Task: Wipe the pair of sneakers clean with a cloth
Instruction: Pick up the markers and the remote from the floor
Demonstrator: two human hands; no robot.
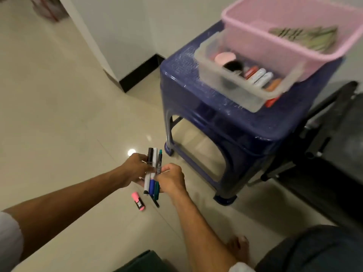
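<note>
No sneakers show in the head view. Low over the tiled floor, my left hand point(135, 166) and my right hand point(171, 178) together hold a bundle of several pens and markers point(154, 170), black, white, blue and teal, standing roughly upright between them. The fingers of both hands curl round the bundle. A greenish striped cloth point(306, 37) lies inside a pink basket point(255, 36) on top of a blue plastic stool point(225, 118), up and to the right of my hands.
A pink highlighter point(138, 201) and a dark pen point(155, 203) lie on the floor under my hands. A clear tray of cosmetics point(245, 75) sits on the stool. Black furniture point(324, 154) stands at right. A white wall corner point(117, 55) rises behind. My bare foot point(238, 250) is below.
</note>
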